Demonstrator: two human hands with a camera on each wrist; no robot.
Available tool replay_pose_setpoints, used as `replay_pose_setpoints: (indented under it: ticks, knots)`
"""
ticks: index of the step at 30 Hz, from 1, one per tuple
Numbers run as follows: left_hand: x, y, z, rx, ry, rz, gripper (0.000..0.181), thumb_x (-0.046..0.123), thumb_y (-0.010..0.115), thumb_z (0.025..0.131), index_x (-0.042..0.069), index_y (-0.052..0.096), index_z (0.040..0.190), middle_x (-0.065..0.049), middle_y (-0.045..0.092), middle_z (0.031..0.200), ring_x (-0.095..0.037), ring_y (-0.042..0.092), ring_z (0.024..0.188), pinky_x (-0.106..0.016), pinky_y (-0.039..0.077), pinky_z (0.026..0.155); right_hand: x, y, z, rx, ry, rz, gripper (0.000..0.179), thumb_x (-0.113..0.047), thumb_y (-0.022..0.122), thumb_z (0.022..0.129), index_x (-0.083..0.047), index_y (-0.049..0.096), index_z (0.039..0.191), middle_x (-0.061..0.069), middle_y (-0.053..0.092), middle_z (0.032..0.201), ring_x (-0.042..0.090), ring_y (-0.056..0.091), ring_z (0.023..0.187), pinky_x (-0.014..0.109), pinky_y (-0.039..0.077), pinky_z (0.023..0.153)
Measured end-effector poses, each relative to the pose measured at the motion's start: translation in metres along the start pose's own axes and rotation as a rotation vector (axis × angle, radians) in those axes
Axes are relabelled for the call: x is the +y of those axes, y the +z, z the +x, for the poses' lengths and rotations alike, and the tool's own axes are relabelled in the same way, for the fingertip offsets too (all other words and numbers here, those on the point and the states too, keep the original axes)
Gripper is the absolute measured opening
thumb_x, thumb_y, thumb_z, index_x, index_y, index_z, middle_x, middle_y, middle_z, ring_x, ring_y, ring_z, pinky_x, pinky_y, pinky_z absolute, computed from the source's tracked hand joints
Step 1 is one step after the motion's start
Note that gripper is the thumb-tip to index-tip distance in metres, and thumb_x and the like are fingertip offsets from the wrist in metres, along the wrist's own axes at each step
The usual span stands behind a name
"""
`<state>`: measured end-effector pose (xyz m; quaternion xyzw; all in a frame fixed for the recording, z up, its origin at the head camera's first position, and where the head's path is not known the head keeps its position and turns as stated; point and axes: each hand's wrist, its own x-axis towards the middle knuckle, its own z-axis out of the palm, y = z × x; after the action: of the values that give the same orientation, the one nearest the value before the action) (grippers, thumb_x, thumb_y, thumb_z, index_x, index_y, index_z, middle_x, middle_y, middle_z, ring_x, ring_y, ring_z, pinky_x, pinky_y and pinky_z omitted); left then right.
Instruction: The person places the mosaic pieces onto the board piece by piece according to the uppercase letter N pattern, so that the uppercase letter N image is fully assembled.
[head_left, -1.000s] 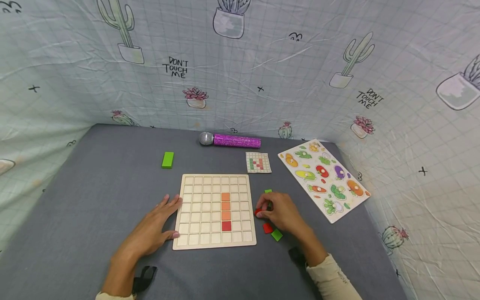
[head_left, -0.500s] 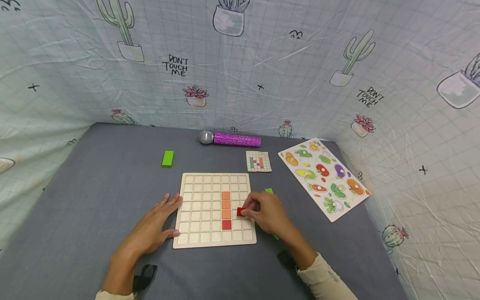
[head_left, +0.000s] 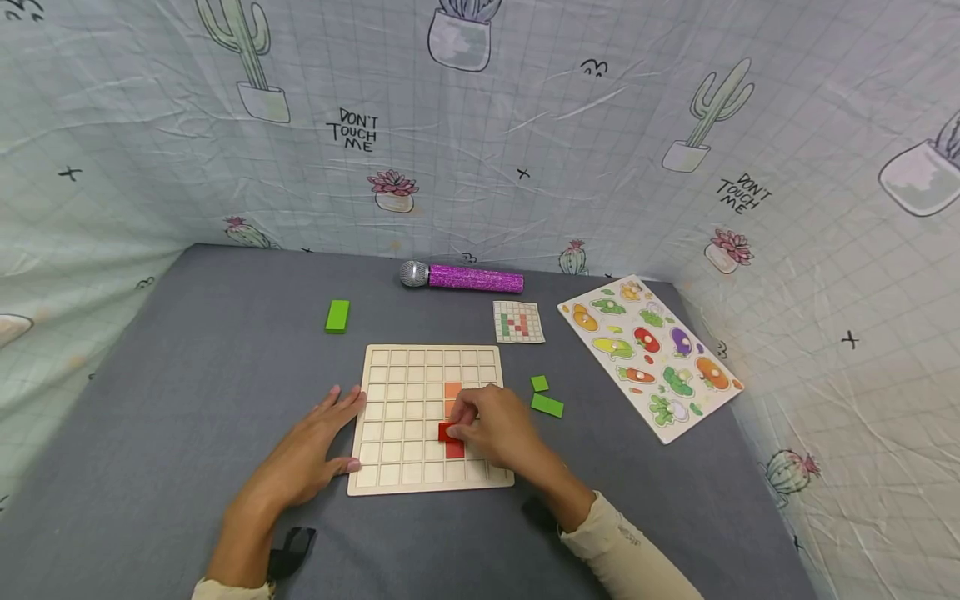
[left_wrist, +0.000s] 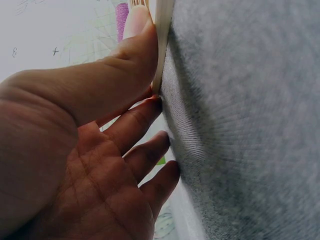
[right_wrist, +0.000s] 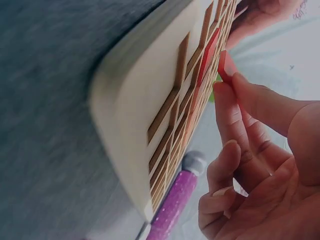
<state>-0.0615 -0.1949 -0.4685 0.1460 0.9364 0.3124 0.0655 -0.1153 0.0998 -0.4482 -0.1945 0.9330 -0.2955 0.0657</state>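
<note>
A wooden board [head_left: 390,454] with a grid of square recesses lies on the grey table. My left hand [head_left: 307,450] rests along its left edge, thumb and fingertips touching the rim, fingers fairly straight. Above the grid my right hand [head_left: 498,425] pinches a red tile [head_left: 444,432] between thumb and fingers; in the right wrist view this red tile [right_wrist: 226,65] is tilted and apart from the board. A column of orange tiles [head_left: 452,390] is set in the grid, partly hidden by the right hand. A red inlaid tile [head_left: 454,450] sits at the column's near end.
Green tiles [head_left: 547,406] lie right of the board, and another green tile [head_left: 337,317] beyond its left corner. A small pattern card [head_left: 517,323], a purple glittery microphone [head_left: 476,278] and a vegetable puzzle board [head_left: 648,358] lie farther back. Printed cloth [head_left: 465,125] hangs behind.
My right hand picked up a red tile from the table right of the board and carried it left over the orange column. The left hand stayed at the board's edge.
</note>
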Motion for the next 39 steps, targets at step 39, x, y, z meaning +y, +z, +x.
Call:
replay_pose_setpoints:
  ticks: [39]
  knots:
    - [-0.001,0.0,-0.001,0.008,0.019,-0.015,0.094,0.014,0.091,0.08,0.002,0.044,0.161,-0.019,0.038,0.17,-0.051,0.028,0.159,-0.071,0.03,0.122,0.027,-0.017,-0.02,-0.049,-0.02,0.075,0.022,-0.011,0.093,0.081,-0.016,0.08,0.099,-0.006,0.07,0.083,0.019,0.058,0.081,0.025,0.045,0.069]
